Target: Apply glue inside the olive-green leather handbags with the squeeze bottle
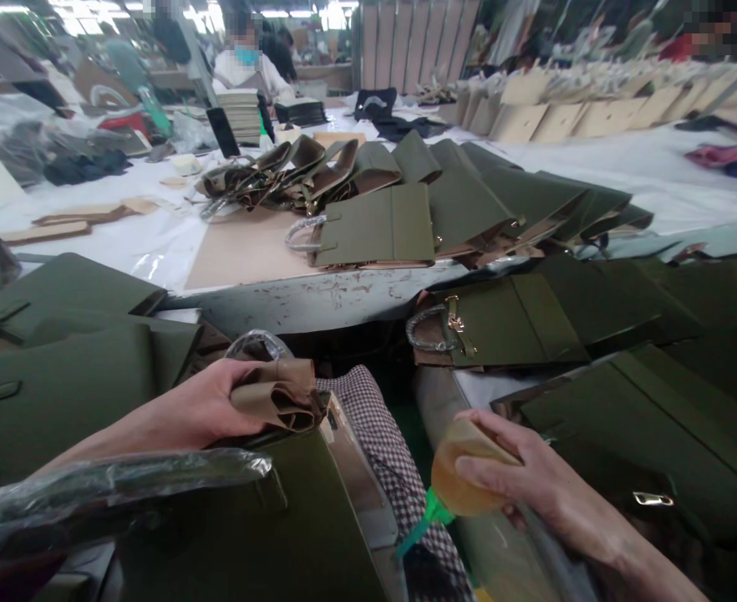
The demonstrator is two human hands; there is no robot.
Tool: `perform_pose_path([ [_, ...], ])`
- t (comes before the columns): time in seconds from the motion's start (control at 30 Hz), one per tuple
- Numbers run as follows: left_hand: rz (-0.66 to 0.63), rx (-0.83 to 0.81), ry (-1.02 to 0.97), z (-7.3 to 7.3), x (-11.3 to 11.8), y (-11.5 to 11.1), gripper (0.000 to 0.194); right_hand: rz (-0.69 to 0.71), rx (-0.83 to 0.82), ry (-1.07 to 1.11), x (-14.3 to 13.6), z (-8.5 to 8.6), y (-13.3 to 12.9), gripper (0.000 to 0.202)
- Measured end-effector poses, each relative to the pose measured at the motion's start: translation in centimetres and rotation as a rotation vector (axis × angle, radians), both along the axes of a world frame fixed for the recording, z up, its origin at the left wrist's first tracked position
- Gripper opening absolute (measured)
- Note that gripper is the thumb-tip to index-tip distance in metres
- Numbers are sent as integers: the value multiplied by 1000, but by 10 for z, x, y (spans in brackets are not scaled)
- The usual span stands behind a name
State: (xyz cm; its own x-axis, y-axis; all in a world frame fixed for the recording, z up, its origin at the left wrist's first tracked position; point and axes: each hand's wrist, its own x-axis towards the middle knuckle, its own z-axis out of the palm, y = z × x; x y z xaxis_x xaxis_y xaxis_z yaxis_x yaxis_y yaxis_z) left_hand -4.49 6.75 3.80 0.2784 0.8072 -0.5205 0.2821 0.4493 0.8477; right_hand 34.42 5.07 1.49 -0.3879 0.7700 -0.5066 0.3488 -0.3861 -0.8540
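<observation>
My left hand (211, 401) is closed around a folded brown paper wad (281, 393) at the top edge of a dark green handbag (261, 510). A plastic-wrapped handle (124, 485) lies across that bag in front. My right hand (506, 468) grips an amber squeeze bottle (462, 468) with a green nozzle (431, 510). The nozzle points down and left, its tip by the bag's pale inner edge (368, 493); whether it touches cannot be told. Checkered cloth (374, 426) shows behind the bag, between my hands.
Stacked green handbags lie on the left (61, 359) and right (675, 418). More green bags (381, 221) rest on the white table (161, 242) ahead. Beyond are cream bag pieces (525, 113), a stack of panels (240, 117) and a masked person (249, 67).
</observation>
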Motion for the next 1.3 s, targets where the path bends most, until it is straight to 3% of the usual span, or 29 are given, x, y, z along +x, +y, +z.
perform_pose_path([
  [0.1,-13,15,9,15,-7,-3,38,-173,-72,148,-1,-15,0,50],
  [0.2,-90,2,46,14,-11,-2,36,-392,-61,283,-11,-35,-4,51],
  [0.33,-166,31,87,-18,-19,12,38,-486,-180,465,-22,-62,-14,52],
  [0.5,10,71,89,-59,-29,33,39,-549,-370,699,-23,-81,-16,66],
  [0.6,1,79,68,-67,-28,41,36,-640,-403,786,-26,-89,-10,71],
  [0.73,-30,81,50,-66,-24,43,36,-716,-368,784,-38,-100,3,67],
  [0.83,-47,58,9,-63,-22,41,35,-732,-320,687,-46,-98,8,52],
  [1.03,-42,86,54,-62,-23,36,38,-749,-257,613,-39,-66,5,51],
  [1.13,-26,83,48,-63,-22,33,39,-733,-345,829,-33,-65,0,51],
  [1.23,-22,71,48,-60,-17,28,36,-695,-547,1160,-40,-76,-6,55],
  [1.3,-31,55,54,-56,-13,25,37,-643,-597,1279,-51,-85,-7,54],
])
